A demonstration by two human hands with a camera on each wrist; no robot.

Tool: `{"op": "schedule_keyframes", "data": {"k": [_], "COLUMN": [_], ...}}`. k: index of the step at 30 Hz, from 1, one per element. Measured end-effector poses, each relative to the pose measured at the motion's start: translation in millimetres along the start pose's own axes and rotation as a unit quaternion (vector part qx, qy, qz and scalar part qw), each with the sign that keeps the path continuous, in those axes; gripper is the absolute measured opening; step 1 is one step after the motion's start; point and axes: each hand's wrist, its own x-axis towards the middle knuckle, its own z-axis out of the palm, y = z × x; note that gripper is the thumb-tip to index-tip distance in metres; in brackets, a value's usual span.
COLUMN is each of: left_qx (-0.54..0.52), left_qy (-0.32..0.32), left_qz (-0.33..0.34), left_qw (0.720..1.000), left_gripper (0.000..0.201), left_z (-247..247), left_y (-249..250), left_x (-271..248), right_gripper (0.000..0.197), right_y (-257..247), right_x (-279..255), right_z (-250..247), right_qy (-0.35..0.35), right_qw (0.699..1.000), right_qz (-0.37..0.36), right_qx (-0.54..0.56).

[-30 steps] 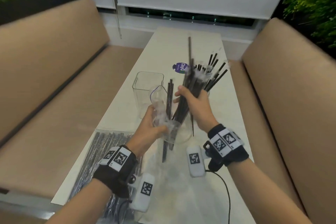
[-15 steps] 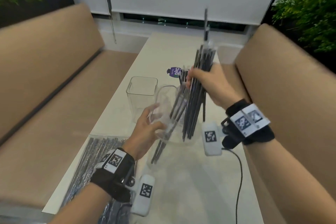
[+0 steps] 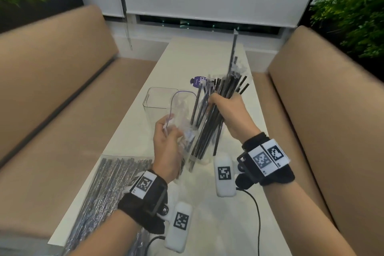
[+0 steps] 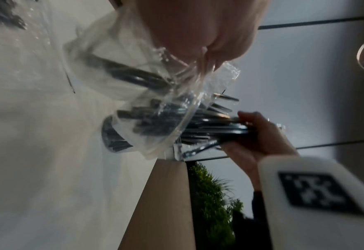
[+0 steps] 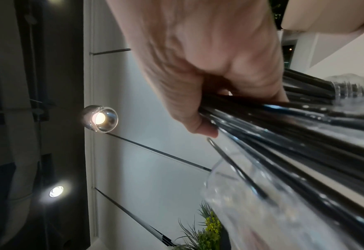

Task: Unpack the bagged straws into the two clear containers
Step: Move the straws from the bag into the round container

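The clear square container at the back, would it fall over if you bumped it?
Probably fairly easily. The clear square plastic container stands taller than it is wide and looks empty, so it likely weighs little. Its flat base on the white table should stop it rolling, but its smooth walls might let it slide first.

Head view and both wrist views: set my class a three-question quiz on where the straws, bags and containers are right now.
1. True or false: the right hand grips a bundle of black straws.
2. What does the left hand hold? A) the clear plastic bag B) a straw C) nothing
3. Fill in: the full bag of straws lies flat on the ___, on the person's left.

Key: 1 true; 2 A; 3 table. The bundle's lower ends stand in the near clear container; the square container behind holds no straws.
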Motion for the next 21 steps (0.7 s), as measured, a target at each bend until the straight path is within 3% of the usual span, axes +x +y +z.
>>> {"op": "schedule_keyframes", "data": {"k": [4,9,11,14,15,17,21], "left_qx": [0.041,0.115,0.134,0.128,0.122,0.117,0.157], "left_qy": [-0.019,-0.063,-0.071,-0.081,-0.081,-0.081,-0.077], "left_qz": [0.05,0.116,0.105,0.059,0.045,0.019,-0.036], "left_qw": [0.998,0.985,0.983,0.987,0.988,0.99,0.984], "left_gripper": [0.041,0.043,0.045,0.05,0.052,0.059,0.076], "left_z": [11,11,5,-6,-11,-17,-28], "left_y": [-1,11,13,13,13,10,1], "left_x": [-5,-6,-3,3,5,7,10], "right_gripper": [0.049,0.061,0.055,0.015,0.01,0.018,0.011], "right_y": [5,5,1,-10,-12,-12,-11], "right_x": [4,-8,-5,6,8,10,15], "right_z": [9,17,12,-4,-10,-19,-29], "right_qy": [-0.013,0.029,0.046,0.045,0.035,0.024,0.03], "right_qw": [1.0,0.999,0.998,0.994,0.992,0.987,0.988], "right_qz": [0.014,-0.023,-0.034,-0.042,-0.038,-0.028,-0.047], "right_qx": [0.014,0.024,0.024,0.085,0.115,0.155,0.146]}}
